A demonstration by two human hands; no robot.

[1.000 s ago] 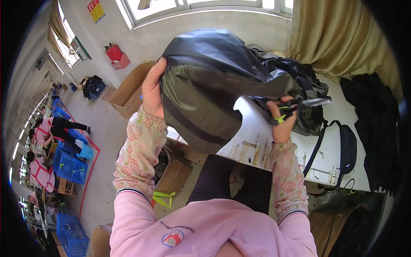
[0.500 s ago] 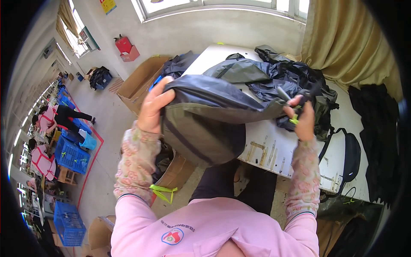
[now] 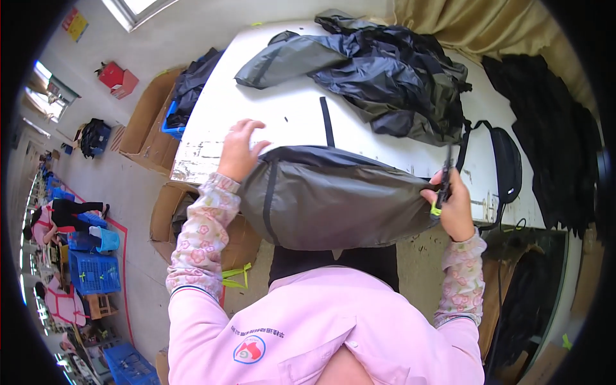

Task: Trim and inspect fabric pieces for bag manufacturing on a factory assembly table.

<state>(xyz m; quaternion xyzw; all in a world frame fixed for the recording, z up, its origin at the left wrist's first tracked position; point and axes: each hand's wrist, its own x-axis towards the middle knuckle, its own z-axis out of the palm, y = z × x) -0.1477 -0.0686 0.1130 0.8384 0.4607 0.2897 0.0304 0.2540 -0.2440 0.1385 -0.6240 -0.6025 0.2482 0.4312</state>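
An olive-grey sewn fabric piece (image 3: 346, 202) with dark strips hangs over the table's near edge, in front of my body. My left hand (image 3: 240, 153) is by its upper left end, fingers spread and curved, seemingly gripping nothing. At the other end, my right hand (image 3: 454, 208) is closed around dark small scissors (image 3: 445, 176), blades pointing up, with something yellow-green at the fingers. Thumb and fingertips of that hand also pinch the fabric's right corner. A black strap (image 3: 327, 122) lies on the white table just beyond the fabric.
Crumpled dark fabric pieces (image 3: 398, 70) are heaped on the white table (image 3: 212, 106). A black pouch with straps (image 3: 505, 163) and black cloth (image 3: 545, 138) lie at right. Cardboard boxes (image 3: 144, 131) stand at left. Farther left, people work beside blue crates (image 3: 95, 273).
The fabric has been lowered and spread wider along the table edge. My left hand has let go of its end and opened. My right hand keeps the scissors; the view has shifted.
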